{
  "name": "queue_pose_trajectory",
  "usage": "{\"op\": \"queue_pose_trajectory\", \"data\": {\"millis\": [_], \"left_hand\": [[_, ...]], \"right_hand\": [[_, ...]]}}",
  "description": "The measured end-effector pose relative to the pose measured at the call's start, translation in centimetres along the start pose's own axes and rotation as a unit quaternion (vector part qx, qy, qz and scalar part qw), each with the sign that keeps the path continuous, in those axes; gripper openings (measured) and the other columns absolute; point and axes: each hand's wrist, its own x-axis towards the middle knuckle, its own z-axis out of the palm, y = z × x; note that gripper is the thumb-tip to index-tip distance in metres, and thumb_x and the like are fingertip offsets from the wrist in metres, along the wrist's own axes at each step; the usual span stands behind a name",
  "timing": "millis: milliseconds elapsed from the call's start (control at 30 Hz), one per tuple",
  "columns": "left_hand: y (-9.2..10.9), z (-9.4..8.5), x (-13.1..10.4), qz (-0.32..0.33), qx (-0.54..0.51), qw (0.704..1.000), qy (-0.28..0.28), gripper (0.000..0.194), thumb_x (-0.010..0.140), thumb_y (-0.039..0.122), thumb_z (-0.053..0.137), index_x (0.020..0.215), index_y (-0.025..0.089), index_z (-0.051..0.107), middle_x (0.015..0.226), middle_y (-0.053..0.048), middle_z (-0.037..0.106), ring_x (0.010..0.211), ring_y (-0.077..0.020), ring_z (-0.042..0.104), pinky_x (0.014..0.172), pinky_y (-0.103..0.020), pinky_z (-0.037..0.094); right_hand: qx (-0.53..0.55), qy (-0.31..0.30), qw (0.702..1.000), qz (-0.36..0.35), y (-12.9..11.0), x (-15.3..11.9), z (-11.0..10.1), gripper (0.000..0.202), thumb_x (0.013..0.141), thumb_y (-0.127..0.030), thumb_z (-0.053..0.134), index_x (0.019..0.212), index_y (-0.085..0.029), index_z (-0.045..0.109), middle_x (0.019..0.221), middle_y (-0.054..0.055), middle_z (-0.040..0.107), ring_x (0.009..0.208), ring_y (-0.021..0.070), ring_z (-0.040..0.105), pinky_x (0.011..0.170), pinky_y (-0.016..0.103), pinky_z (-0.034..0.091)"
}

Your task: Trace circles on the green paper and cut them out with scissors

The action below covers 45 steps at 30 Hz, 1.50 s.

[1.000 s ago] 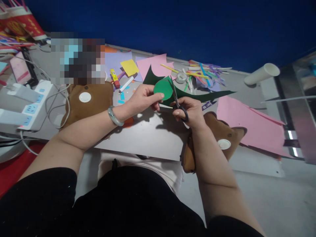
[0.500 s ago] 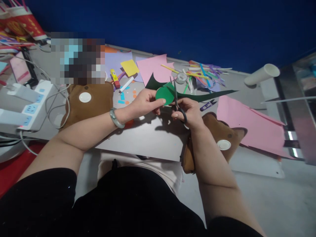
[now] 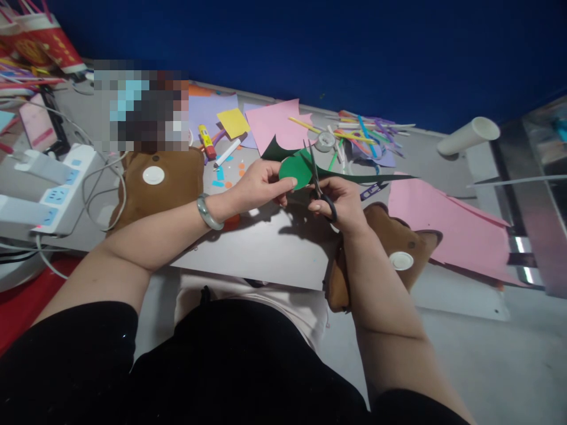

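Observation:
My left hand (image 3: 263,186) pinches a sheet of green paper (image 3: 295,170) by its rounded left part, thumb on top. A jade-coloured bangle (image 3: 209,212) circles that wrist. In my right hand (image 3: 340,203) is a pair of scissors (image 3: 313,168) with dark handles, the blades pointing away from me and slightly parted at the paper's right edge. A dark green strip (image 3: 372,177) trails from the paper out to the right, and a darker pointed piece stands up behind the rounded part. Both hands are above the table (image 3: 261,248).
Brown padded cushions (image 3: 162,189) lie by both forearms. Behind my hands are pink paper (image 3: 274,127), a yellow square (image 3: 234,122), a glue stick (image 3: 206,141), a tape roll (image 3: 326,140) and coloured sticks (image 3: 367,133). A power strip (image 3: 66,186) with cables stands left; a white tube (image 3: 469,136) lies right.
The green strip on the right has dropped a little and the darker piece behind has sunk slightly. The scissor blades have spread somewhat wider. My left hand stays in place.

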Motion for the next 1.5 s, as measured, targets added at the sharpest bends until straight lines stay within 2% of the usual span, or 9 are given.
{"op": "queue_pose_trajectory", "data": {"millis": [167, 667, 800, 900, 1000, 1100, 1167, 1267, 1500], "left_hand": [[-0.3, -0.2, 0.1, 0.009, 0.000, 1.000, -0.005, 0.027, 0.093, 0.034, 0.078, 0.075, 0.019, 0.064, 0.059, 0.002, 0.067, 0.055, -0.0123, 0.069, 0.053, -0.021, 0.053], [-0.6, -0.5, 0.4, 0.034, 0.029, 0.999, 0.011, 0.048, 0.089, 0.060, 0.083, 0.074, 0.020, 0.063, 0.060, 0.001, 0.065, 0.056, -0.0135, 0.067, 0.053, -0.023, 0.051], [-1.4, -0.8, 0.7, 0.088, 0.089, 0.991, 0.053, 0.051, 0.095, 0.063, 0.076, 0.071, 0.020, 0.060, 0.062, 0.001, 0.061, 0.058, -0.0126, 0.060, 0.053, -0.026, 0.044], [-2.2, -1.1, 0.9, 0.151, 0.170, 0.968, 0.110, 0.057, 0.099, 0.065, 0.071, 0.067, 0.022, 0.054, 0.060, 0.002, 0.053, 0.057, -0.0120, 0.049, 0.054, -0.029, 0.036], [-2.6, -1.4, 1.0, 0.217, 0.240, 0.934, 0.153, 0.058, 0.102, 0.068, 0.065, 0.068, 0.023, 0.055, 0.070, -0.001, 0.057, 0.067, -0.0150, 0.053, 0.063, -0.032, 0.044], [-2.8, -1.9, 1.1, 0.254, 0.300, 0.905, 0.165, 0.053, 0.105, 0.068, 0.062, 0.078, 0.023, 0.062, 0.096, -0.006, 0.068, 0.091, -0.0211, 0.066, 0.086, -0.039, 0.055], [-2.9, -2.3, 1.2, 0.261, 0.342, 0.886, 0.174, 0.047, 0.105, 0.066, 0.063, 0.084, 0.024, 0.067, 0.112, -0.009, 0.070, 0.109, -0.0262, 0.067, 0.101, -0.046, 0.054], [-3.2, -2.6, 1.3, 0.261, 0.387, 0.861, 0.202, 0.041, 0.105, 0.064, 0.063, 0.091, 0.027, 0.072, 0.124, -0.010, 0.070, 0.125, -0.0313, 0.063, 0.112, -0.053, 0.049], [-3.0, -2.6, 1.1, 0.232, 0.418, 0.856, 0.197, 0.040, 0.105, 0.067, 0.058, 0.097, 0.031, 0.074, 0.130, -0.011, 0.071, 0.139, -0.0354, 0.058, 0.120, -0.062, 0.042]], "right_hand": [[0.000, 0.004, 1.000, -0.004, -0.2, 0.0, 0.1, 0.071, 0.036, -0.066, 0.110, 0.077, -0.020, 0.074, 0.054, -0.004, 0.062, 0.039, 0.0107, 0.050, 0.037, 0.025, 0.039], [0.008, 0.000, 1.000, -0.010, -0.1, 0.0, 0.0, 0.069, 0.041, -0.064, 0.110, 0.078, -0.020, 0.072, 0.053, -0.004, 0.060, 0.037, 0.0111, 0.049, 0.035, 0.025, 0.036], [0.009, 0.004, 1.000, -0.002, -0.1, 0.1, 0.2, 0.073, 0.040, -0.070, 0.108, 0.079, -0.021, 0.071, 0.052, -0.004, 0.060, 0.036, 0.0115, 0.050, 0.034, 0.025, 0.036], [0.009, 0.008, 1.000, -0.004, -0.3, 0.0, 0.3, 0.072, 0.041, -0.071, 0.107, 0.080, -0.022, 0.070, 0.052, -0.005, 0.060, 0.036, 0.0112, 0.049, 0.035, 0.025, 0.038], [0.010, 0.017, 1.000, -0.012, -0.4, 0.0, 0.4, 0.071, 0.043, -0.070, 0.107, 0.081, -0.022, 0.070, 0.054, -0.005, 0.060, 0.037, 0.0108, 0.050, 0.035, 0.025, 0.039], [0.020, 0.025, 0.999, -0.019, -0.3, 0.0, 0.6, 0.072, 0.044, -0.069, 0.107, 0.081, -0.020, 0.070, 0.057, -0.004, 0.060, 0.037, 0.0107, 0.050, 0.034, 0.026, 0.038], [0.026, 0.024, 0.999, -0.018, -0.3, 0.0, 0.8, 0.070, 0.044, -0.067, 0.108, 0.080, -0.020, 0.070, 0.057, -0.004, 0.060, 0.037, 0.0110, 0.051, 0.034, 0.026, 0.038], [0.032, 0.025, 0.999, -0.023, -0.2, -0.1, 0.9, 0.068, 0.045, -0.066, 0.108, 0.080, -0.021, 0.071, 0.057, -0.004, 0.061, 0.037, 0.0111, 0.051, 0.034, 0.026, 0.037], [0.028, 0.022, 0.999, -0.012, -0.1, -0.2, 1.1, 0.073, 0.044, -0.074, 0.105, 0.079, -0.021, 0.070, 0.057, -0.003, 0.062, 0.037, 0.0120, 0.051, 0.034, 0.027, 0.037]]}}
